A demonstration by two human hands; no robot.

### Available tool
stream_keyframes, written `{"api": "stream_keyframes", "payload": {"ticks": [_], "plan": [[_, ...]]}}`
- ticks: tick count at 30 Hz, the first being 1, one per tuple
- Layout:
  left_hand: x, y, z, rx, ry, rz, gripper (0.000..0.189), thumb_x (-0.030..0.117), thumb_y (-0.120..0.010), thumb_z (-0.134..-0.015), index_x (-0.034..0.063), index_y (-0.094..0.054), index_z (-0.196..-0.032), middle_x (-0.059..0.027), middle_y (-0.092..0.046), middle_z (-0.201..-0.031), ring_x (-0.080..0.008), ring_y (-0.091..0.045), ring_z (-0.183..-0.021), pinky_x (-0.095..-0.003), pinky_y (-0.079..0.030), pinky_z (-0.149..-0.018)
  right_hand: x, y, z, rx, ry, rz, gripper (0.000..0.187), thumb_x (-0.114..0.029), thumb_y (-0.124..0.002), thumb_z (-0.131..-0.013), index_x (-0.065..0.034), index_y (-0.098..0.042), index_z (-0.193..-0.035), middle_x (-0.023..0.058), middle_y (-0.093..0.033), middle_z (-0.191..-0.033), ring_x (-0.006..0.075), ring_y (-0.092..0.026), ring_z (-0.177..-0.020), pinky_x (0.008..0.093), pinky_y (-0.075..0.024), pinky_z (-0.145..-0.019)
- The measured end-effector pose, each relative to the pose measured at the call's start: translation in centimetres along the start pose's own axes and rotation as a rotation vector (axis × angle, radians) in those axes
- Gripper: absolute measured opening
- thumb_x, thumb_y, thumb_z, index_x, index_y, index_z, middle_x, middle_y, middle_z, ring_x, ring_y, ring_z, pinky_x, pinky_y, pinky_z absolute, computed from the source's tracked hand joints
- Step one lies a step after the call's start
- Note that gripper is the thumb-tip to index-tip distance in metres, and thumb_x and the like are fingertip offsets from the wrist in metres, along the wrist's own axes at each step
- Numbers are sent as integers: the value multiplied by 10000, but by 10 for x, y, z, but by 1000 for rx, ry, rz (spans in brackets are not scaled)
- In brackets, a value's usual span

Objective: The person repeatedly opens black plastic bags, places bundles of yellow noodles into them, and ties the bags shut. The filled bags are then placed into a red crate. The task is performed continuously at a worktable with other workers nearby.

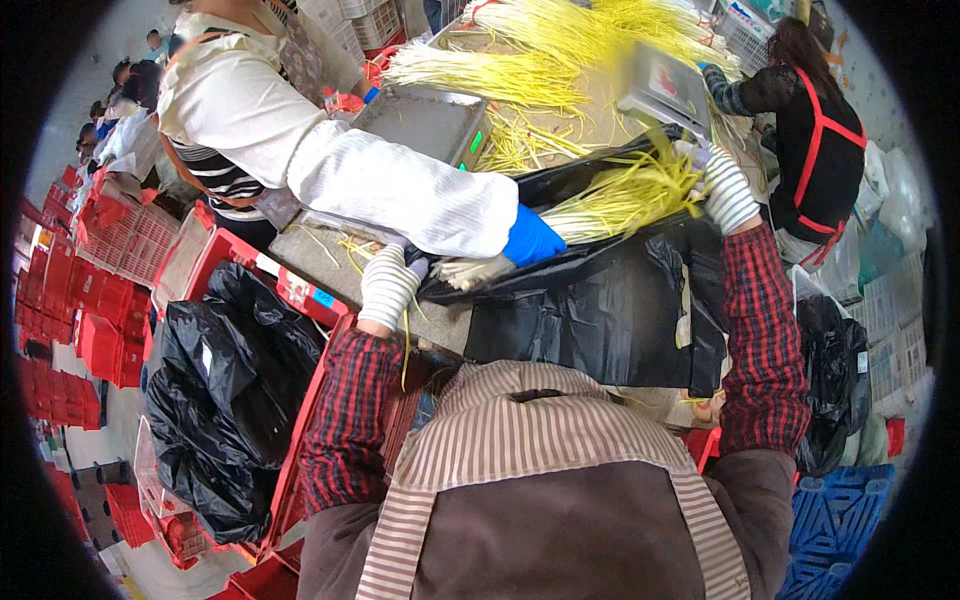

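My left hand (pixel 390 285), in a striped knit glove, grips the left end of a black plastic bag (pixel 480 289) over the table. In a matching glove, my right hand (pixel 724 184) is at the bag's far right end, beside the yellow leaf tips; its fingertips are partly hidden. A bundle of yellow chives (pixel 622 196) lies in the open fold of the bag, white stems to the left. A co-worker's blue-gloved hand (pixel 534 238) presses on the stems. More black plastic (pixel 577 330) lies flat on the table nearer my apron.
Piles of yellow chives (pixel 487 75) cover the back of the table, near two metal scales (pixel 427 124) (pixel 664 86). A red crate (pixel 300 442) with black bags (pixel 232 405) stands at my left. Co-workers stand at the left and right. A blue pallet (pixel 836 525) lies lower right.
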State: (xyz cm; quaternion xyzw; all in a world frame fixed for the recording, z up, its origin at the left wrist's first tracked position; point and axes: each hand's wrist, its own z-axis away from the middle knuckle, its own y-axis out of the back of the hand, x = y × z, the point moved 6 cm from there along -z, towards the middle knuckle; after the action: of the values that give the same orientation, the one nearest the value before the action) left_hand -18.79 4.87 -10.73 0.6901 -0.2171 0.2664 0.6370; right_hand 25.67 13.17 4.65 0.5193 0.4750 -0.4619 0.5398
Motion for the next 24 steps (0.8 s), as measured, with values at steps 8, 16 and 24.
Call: {"api": "stream_keyframes", "payload": {"ticks": [8,16,24], "plan": [[49,28,3,-179,185,1354,359,158,-613,-837,47,-530,-1168,-121,-653,-965,-212,-631,-800,-329,-513,-782,-7,13,18,-21,-254,-257,214,-327,-593,-854,-187,-498,-721,-82,-399,-526,33,-308,-373,198,-224,-341],[192,145,-15,-380,-420,1896,285,224,-601,-865,0,-532,-1028,-153,-591,-1000,-271,-589,-985,-411,-511,-853,-151,38,55,88,211,-761,200,-203,-517,-928,-15,-545,-987,-39,-410,-672,69,-383,-524,228,-382,-494],[280,161,4,-449,-490,1478,205,210,-543,-895,11,-553,-844,-15,-470,-626,-126,-505,-601,-352,-507,-740,-194,-8,113,-453,406,-591,373,-213,-452,-946,71,-483,-1186,2,-458,-785,112,-387,-646,305,-438,-739]]}}
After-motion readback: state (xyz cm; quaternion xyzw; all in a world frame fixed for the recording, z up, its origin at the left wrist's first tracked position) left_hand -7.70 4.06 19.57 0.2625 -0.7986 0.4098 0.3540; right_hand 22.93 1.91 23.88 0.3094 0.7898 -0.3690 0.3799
